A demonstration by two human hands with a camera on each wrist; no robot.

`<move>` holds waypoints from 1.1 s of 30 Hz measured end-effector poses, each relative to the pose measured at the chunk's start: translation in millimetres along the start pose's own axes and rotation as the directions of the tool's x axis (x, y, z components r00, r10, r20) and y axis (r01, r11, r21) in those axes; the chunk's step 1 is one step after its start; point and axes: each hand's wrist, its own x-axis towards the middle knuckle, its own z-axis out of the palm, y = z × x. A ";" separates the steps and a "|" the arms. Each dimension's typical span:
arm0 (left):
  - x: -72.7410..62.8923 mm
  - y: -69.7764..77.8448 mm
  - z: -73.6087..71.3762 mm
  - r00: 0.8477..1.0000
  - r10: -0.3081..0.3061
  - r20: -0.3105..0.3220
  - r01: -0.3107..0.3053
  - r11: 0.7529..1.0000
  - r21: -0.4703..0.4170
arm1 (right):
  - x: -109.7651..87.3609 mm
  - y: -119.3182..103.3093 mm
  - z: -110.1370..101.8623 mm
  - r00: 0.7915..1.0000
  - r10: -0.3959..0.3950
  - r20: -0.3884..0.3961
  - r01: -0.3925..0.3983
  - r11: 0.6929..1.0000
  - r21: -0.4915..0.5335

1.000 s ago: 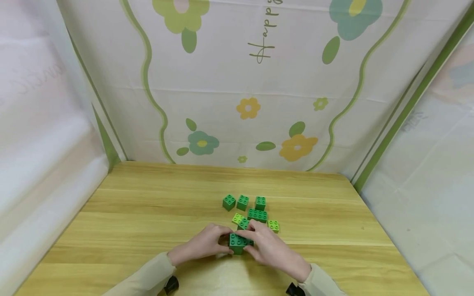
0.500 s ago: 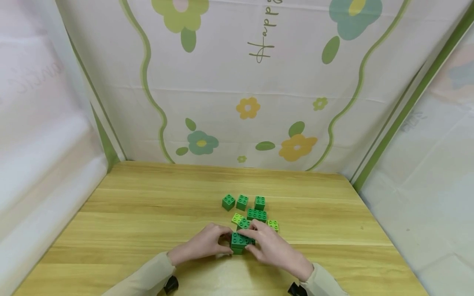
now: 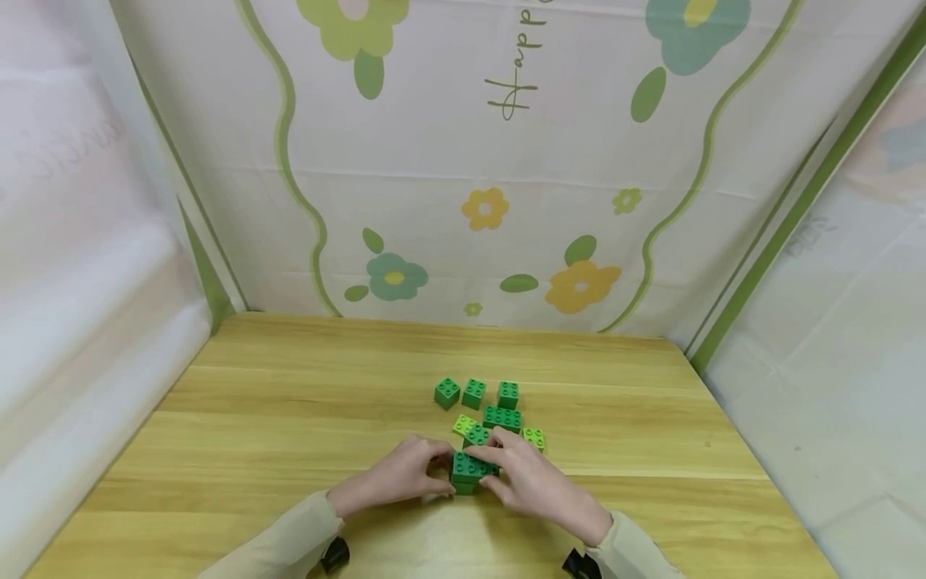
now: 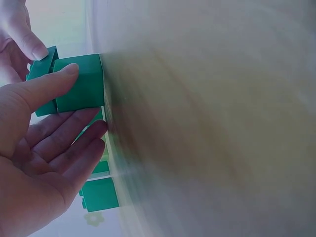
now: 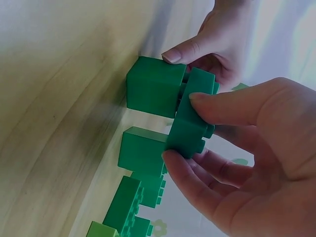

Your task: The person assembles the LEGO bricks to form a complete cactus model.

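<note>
In the head view my left hand [image 3: 405, 474] is at the left of a green toy building block [image 5: 153, 86], which stands on the table. Thumb and fingers grip this block from its sides. My right hand [image 3: 531, 481] pinches a flatter, longer green building brick [image 5: 190, 116] on top, thumb on one side and fingers on the other. The brick lies tilted over the block's studs, and a narrow gap shows between the two in the right wrist view. Its right end extends past the block below.
Just behind the hands stand a green block [image 3: 477, 435], a lime brick [image 3: 464, 425] and a long green brick [image 3: 502, 417]. Another lime brick [image 3: 534, 437] lies right of them. Farther back are three small green blocks [image 3: 447, 392]. A patterned cloth [image 3: 434, 161] rises behind the wooden table [image 3: 289, 402].
The upper brick has shifted slightly right and away from me, and a seam now shows between it and the lower block. My right hand has moved a little with it; the left has stayed.
</note>
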 end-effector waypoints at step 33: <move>-0.1 2.3 -0.2 0.999 -0.032 0.001 0.032 0.999 0.005 | -4.6 0.5 5.4 0.999 -0.004 -0.039 0.004 1.000 -0.008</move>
